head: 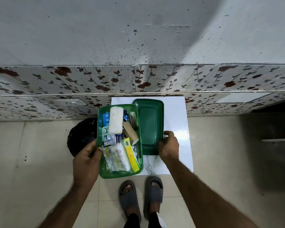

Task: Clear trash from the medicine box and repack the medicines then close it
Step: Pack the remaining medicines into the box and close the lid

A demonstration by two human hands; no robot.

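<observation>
The green medicine box (100, 168) is open and held above the left edge of a small white table (176, 112). It holds a white gauze roll (116, 120), blister strips (106, 119), a tan bandage roll (130, 132), a cotton-bud pack (117, 159) and a yellow carton (131, 155). My left hand (87, 160) grips the box's left rim. The dark green lid (148, 127) lies upturned on the table, right of the box. My right hand (169, 146) grips the lid's lower right edge.
A black trash bag (82, 132) sits on the floor left of the table, partly under the box. A floral-tiled wall base (72, 83) runs behind. My feet in grey slippers (141, 198) stand on beige floor tiles in front of the table.
</observation>
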